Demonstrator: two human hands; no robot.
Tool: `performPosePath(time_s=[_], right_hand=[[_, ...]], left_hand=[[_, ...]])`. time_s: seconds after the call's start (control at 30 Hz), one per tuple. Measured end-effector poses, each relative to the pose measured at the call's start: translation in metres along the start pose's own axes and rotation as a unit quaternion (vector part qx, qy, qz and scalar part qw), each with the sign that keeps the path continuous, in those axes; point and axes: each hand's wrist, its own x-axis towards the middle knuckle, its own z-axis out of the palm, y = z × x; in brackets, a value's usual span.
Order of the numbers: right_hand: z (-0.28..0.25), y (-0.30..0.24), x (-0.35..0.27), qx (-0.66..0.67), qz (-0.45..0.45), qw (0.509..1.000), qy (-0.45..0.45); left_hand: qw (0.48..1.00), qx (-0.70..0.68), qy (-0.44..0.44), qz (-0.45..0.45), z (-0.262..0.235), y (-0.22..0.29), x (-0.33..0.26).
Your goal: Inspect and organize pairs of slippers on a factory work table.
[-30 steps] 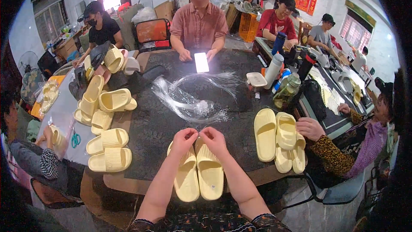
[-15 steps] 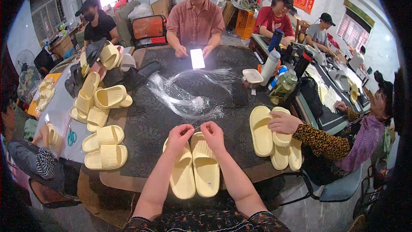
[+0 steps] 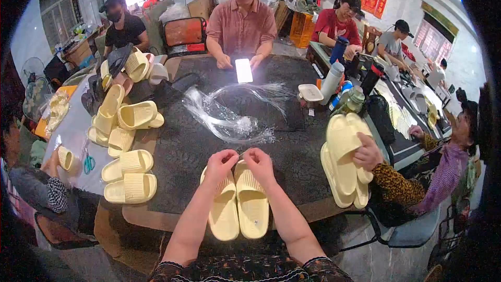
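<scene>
Since half a second ago, the stack of pale yellow slippers at the right is being lifted and tilted up on edge by a co-worker's hand, where it was lying flatter on the counter; the person's own hands are being kept at the same spot.

A pair of pale yellow slippers is being held side by side, soles down, at the near edge of the counter, toes pointing away, so that the two front ends are lying level and touching. The left hand and the right hand are being brought together over those front ends, fingertips pinched shut on something thin between them; what it is cannot be told. A bundle of clear plastic strands is lying just beyond the hands, within easy reach. More slippers are being kept in loose pairs at the left of the counter, apart from the pair in hand.
</scene>
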Motion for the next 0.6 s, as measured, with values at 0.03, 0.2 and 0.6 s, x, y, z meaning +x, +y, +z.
performPosePath(time_s=[0.03,0.2,0.6], right_hand=[[0.000,0.001,0.000,0.050,0.016,0.998,0.044],[-0.002,0.000,-0.002,-0.047,-0.014,0.998,-0.045],[-0.002,-0.005,-0.003,0.031,0.022,0.999,0.024]], left_hand=[[1.000,0.000,0.001,-0.001,0.000,-0.001,-0.001],[1.000,0.004,-0.004,0.006,0.001,-0.003,0.000],[1.000,0.030,0.002,0.007,0.002,0.002,-0.002]])
